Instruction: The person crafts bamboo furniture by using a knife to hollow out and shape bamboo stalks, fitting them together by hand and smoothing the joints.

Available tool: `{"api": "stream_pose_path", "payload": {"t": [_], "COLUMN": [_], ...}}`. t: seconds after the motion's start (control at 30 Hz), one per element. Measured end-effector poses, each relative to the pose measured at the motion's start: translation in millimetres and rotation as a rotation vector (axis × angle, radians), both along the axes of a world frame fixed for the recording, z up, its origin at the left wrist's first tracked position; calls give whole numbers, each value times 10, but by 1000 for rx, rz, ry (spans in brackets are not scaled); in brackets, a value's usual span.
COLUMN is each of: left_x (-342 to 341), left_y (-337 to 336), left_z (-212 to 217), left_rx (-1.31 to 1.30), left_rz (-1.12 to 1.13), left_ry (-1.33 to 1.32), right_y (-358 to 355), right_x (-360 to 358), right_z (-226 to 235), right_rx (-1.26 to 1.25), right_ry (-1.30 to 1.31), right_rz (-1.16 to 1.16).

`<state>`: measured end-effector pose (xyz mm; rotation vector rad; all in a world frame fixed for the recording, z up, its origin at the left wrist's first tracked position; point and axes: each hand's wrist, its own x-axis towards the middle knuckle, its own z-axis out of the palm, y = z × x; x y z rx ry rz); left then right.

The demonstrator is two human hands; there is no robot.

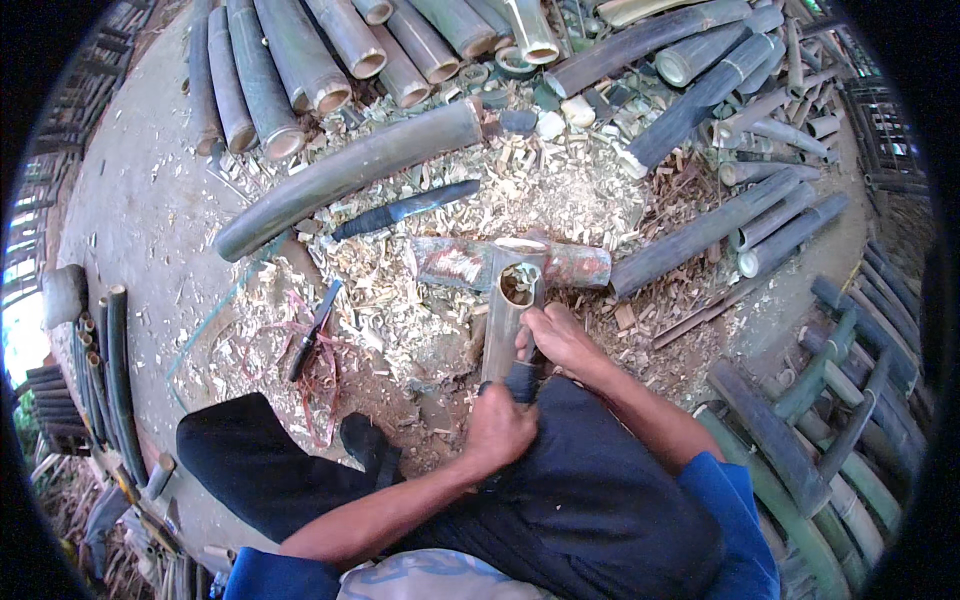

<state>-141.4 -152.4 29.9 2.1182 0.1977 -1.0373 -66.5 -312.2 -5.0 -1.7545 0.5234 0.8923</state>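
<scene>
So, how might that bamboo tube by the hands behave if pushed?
Laid flat, the bamboo tube would likely roll, being round-sided. It's probably light for its size, given its hollow end, and its woody wall suggests stiffness.

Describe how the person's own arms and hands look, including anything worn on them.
Both arms wear blue sleeves, the left sleeve and right sleeve leaving the forearms bare. The left hand and right hand are ungloved, with no watch visible on either wrist.
</scene>
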Motion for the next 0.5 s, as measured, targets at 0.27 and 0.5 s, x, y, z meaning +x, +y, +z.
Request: {"api": "stream_pose_path", "payload": {"t": [0.27, 0.5], "left_x": [241, 1716], "left_y": [808, 820], "left_z": [-87, 734], "left_rx": [-134, 473], "left_rz": [150, -606], "left_ry": [150, -357], "right_y": [312, 725], "right_x": [-42, 67], "right_z": [-1, 179], "right_rx": [272, 1041], "right_ry": [102, 124], "right_rz": [-114, -892]}}
